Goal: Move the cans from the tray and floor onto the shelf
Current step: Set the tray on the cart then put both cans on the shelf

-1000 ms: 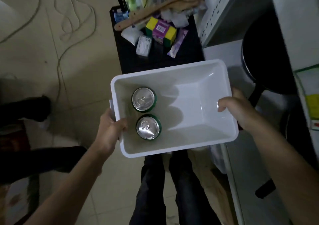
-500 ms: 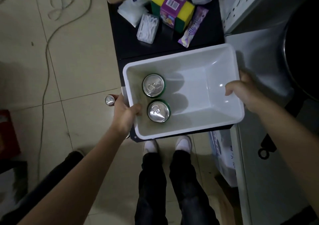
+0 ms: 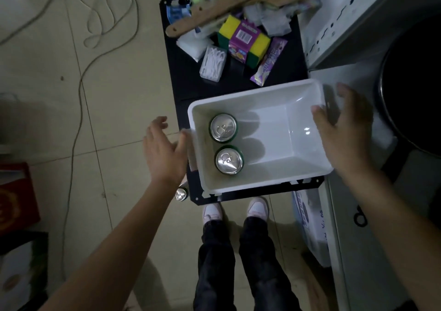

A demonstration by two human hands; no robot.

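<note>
Behind tray [image 3: 307, 91], sponge pack [image 3: 243, 40], clutter.

Three cans in all: two green ones upright in the single white tray, one [image 3: 223, 127] farther from the fingers, one [image 3: 229, 160] nearer, and a third can [image 3: 181, 194] on the floor below the left wrist. Two open hands, left [image 3: 164, 153] and right [image 3: 343, 131], flank the tray [image 3: 307, 91]. One wooden spatula [image 3: 238, 0], one sponge pack [image 3: 243, 38].

Tray [image 3: 310, 172] right half lies free; two cans [image 3: 226, 143] crowd left.
</note>
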